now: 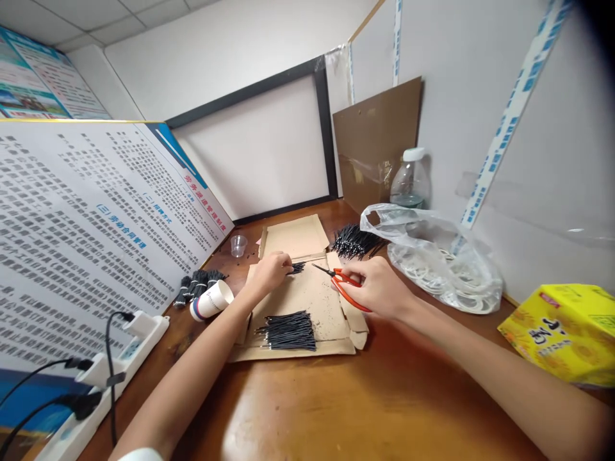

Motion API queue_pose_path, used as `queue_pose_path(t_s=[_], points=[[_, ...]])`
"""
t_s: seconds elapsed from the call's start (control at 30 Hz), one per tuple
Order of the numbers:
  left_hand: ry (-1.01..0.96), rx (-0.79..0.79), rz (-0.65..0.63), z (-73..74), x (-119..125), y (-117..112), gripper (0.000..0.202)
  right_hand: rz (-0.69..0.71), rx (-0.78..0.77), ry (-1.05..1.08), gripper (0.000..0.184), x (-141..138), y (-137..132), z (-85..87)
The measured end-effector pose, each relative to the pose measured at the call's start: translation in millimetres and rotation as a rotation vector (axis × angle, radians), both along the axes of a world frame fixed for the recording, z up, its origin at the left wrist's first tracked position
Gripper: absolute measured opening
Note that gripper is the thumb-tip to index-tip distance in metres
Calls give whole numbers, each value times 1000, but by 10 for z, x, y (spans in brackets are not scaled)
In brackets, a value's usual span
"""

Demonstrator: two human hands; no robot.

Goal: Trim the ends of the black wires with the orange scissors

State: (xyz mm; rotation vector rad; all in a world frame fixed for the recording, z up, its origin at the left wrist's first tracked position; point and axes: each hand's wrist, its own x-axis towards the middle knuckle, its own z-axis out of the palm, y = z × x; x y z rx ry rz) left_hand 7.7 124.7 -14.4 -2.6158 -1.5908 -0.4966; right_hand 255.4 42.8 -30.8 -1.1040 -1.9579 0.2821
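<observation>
Head view, glossy brown tabletop (384, 397), white wall (230, 57), thin black wires (291, 331) laid parallel by cardboard's (283, 298) near edge, left fingers (282, 261) pinching others, right fingers (360, 267) holding orange scissors (342, 290)

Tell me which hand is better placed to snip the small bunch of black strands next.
Likely the right hand: it already holds the snips, whose tip points toward the strands. The left hand is at the strands with no tool visible.
</observation>
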Motion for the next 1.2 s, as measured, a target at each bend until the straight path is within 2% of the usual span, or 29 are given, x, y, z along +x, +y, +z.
queue_pose_path(t_s=[0.07,0.13,0.3,0.4,0.47,0.57,0.7,0.9,1.1,1.2], points=[[11,15,18,-11,7,19,7,-19,3,12,31,19,44,-28],[9,28,26,-20,-39,-62,11,-28,1,20,32,33,79,-59],[-30,-13,-46,-42,-250,-550,14,-19,-4,15,33,24,102,-92],[-45,-88,-133,-61,-307,-833,10,5,-5,-2,33,-10,75,-102],[-46,-163,-201,-67,-301,-942,9,17,-15,-18,32,-30,52,-122],[-60,-285,-268,-67,-269,-986,9,32,-38,-52,29,-43,16,-166],[-98,-347,-249,-85,-252,-950,6,49,-65,-100,27,-53,-44,-208],[-82,-323,-240,-137,-238,-960,11,99,-29,-120,25,-117,-121,-185],[-32,-283,-219,-79,-217,-1064,14,93,-9,-95,28,-143,-180,-166],[-100,-275,-221,-63,-209,-1117,15,91,-5,-98,22,-152,-220,-200]])
